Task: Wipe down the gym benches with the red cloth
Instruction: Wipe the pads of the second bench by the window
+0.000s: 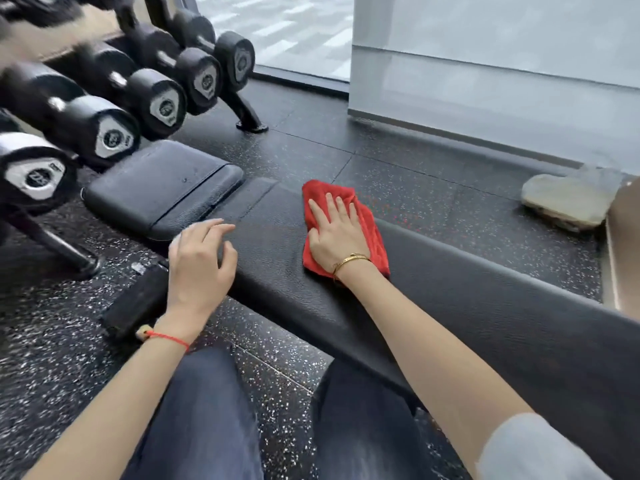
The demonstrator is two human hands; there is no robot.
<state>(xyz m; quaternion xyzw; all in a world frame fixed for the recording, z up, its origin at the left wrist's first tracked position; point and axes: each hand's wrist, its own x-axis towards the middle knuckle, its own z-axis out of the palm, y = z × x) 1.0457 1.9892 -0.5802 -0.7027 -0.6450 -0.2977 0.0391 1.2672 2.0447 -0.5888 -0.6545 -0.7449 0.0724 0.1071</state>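
Right hand (337,233) is down flat on the red cloth (346,226), fingers straight and spread, palm pressing the bunched fabric onto the long black pad of the gym bench (467,306), our worktop here. The cloth sits near the far end of that pad, towards its right-hand edge, with red showing beyond the fingertips and along the outer side of the hand. A gold bangle (349,261) circles that wrist, and a grey sleeve (540,448) is pushed up near the elbow.

Left hand (201,261) is over at the pad's near-left edge, fingers loosely bent and parted, gripping nothing; whether the fingertips actually touch the leather I cannot tell. A thin red string bracelet (166,337) sits on that wrist.

Beyond the left hand lies the smaller seat pad (162,188), separated from the long pad by a gap. Up at the left, a dumbbell rack (246,116) carries a row of black dumbbells (114,133) with pale end caps; the labels are too blurred to read. The floor is black rubber matting (398,174) flecked with white. A flat grey stone (571,199) lies on it at the right, close to a pale wall (502,81). Dark blue jeans (207,417) fill the bottom of the view, one knee either side of the pad's near corner
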